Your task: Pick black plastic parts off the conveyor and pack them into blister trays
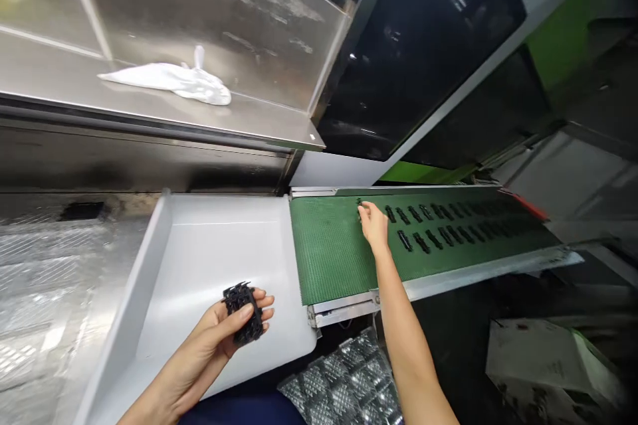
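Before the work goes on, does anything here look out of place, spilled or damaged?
Perhaps the crumpled white glove-like item on the metal ledge: it lies loose, apart from the black parts on the green belt. I see no clear spill or damage.

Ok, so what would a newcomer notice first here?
Likely the green conveyor belt right of centre, bearing two rows of black parts. Then the left hand at lower left, holding a black clump over the white tray. A white cloth-like thing also stands out on the steel shelf, upper left.
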### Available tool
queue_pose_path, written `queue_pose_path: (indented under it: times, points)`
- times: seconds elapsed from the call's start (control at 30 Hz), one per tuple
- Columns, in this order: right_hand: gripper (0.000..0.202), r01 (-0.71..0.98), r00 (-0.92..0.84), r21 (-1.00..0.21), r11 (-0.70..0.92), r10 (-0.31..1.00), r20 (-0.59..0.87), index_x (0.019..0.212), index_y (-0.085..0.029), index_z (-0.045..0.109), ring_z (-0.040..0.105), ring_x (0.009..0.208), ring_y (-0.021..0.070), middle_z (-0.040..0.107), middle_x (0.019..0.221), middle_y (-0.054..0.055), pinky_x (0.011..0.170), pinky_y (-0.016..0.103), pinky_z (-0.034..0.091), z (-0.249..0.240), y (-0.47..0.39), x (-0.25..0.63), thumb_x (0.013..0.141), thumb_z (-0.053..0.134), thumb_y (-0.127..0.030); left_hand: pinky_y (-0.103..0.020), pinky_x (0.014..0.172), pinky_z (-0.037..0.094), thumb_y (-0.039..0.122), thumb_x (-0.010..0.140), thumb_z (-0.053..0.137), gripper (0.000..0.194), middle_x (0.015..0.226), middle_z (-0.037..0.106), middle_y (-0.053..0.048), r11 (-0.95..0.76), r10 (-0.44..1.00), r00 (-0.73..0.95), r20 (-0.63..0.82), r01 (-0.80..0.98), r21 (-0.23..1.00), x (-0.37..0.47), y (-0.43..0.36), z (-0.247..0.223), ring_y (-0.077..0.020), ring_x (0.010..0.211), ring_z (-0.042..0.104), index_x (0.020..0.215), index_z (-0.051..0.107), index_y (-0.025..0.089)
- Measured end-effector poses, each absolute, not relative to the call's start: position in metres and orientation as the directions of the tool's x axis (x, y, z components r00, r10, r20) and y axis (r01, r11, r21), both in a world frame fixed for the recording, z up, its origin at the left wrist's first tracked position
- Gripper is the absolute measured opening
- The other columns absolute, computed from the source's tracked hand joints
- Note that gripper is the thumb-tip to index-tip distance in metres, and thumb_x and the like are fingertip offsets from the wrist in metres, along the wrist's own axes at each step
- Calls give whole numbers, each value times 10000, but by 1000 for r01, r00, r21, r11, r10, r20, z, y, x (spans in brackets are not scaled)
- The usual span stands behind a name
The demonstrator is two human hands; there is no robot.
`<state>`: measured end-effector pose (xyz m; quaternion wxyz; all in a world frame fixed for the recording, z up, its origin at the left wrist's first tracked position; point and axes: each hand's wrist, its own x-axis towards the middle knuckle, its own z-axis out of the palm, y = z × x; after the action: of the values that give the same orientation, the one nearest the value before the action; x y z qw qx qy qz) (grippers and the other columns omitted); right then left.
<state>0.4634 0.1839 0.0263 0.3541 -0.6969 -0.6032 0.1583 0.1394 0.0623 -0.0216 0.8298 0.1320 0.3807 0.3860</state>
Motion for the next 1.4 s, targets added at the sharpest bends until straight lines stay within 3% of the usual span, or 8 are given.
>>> queue_pose_path:
  times: [0.17, 0.33, 0.47, 0.6, 0.7, 0.9, 1.17, 1.4]
  points:
    - [314, 534, -202, -814, 228, 970, 139, 1255, -194, 495, 654, 575, 157, 694, 693, -1, 589, 266, 564, 14, 95, 322, 995, 421, -354, -325, 860, 501, 310, 720, 823, 314, 974, 744, -75, 509, 861, 330, -387, -545, 667, 117, 57, -15, -235, 937, 661, 986, 730, 171]
    - [252, 542, -436, -639, 546, 833, 341, 1170, -221, 596, 685, 861, 201, 717, 995, 74, 759, 324, 557, 18, 38, 238, 1007, 406, -248, -276, 777, 467, 341, 745, 794, 243, 905, 742, -52, 409, 912, 236, -334, -523, 748, 69, 38, -12, -206, 873, 630, 915, 733, 178]
    - [329, 623, -600, -437, 648, 755, 265, 1156, -225, 599, 626, 1036, 275, 655, 1137, 115, 826, 408, 550, 28, 33, 216, 915, 585, -449, -275, 737, 456, 347, 716, 816, 265, 844, 737, -37, 468, 882, 294, -368, -459, 755, 26, 22, -9, -199, 814, 626, 903, 738, 177]
    - [501, 487, -728, -458, 744, 635, 258, 1242, -231, 498, 517, 1248, 280, 541, 1368, 129, 1015, 441, 461, 37, 32, 197, 855, 644, -513, -297, 755, 461, 368, 667, 850, 362, 869, 749, -62, 552, 827, 399, -397, -437, 710, -8, 13, -8, -222, 823, 648, 944, 739, 162]
    - [623, 405, -710, -576, 710, 641, 291, 1345, -254, 405, 581, 1160, 239, 609, 1273, 97, 1005, 388, 466, 35, 27, 183, 836, 692, -471, -294, 768, 471, 361, 654, 862, 352, 861, 757, -66, 583, 806, 434, -403, -465, 666, -24, 9, -6, -239, 880, 663, 924, 740, 171]
    - [855, 318, -513, -727, 609, 755, 408, 1467, -292, 296, 588, 1138, 231, 595, 1259, 91, 990, 358, 476, 16, 19, 168, 772, 671, -621, -286, 763, 496, 347, 630, 884, 388, 919, 765, -72, 654, 753, 518, -406, -520, 549, -28, 5, -5, -215, 851, 680, 946, 742, 172]
    - [618, 332, -484, -695, 638, 748, 455, 1329, -291, 502, 590, 1059, 225, 641, 1117, 71, 947, 365, 477, 16, 23, 192, 805, 676, -568, -256, 728, 513, 357, 656, 870, 361, 885, 762, -58, 706, 697, 616, -368, -499, 502, -3, 14, -10, -168, 787, 682, 947, 751, 178]
    - [521, 296, -441, -711, 638, 751, 491, 1135, -244, 541, 554, 1228, 237, 617, 1264, 94, 1054, 369, 434, 21, 25, 240, 739, 769, -495, -304, 771, 513, 351, 612, 894, 378, 881, 767, -60, 715, 683, 589, -433, -413, 565, 43, 27, -5, -215, 843, 681, 908, 739, 175]
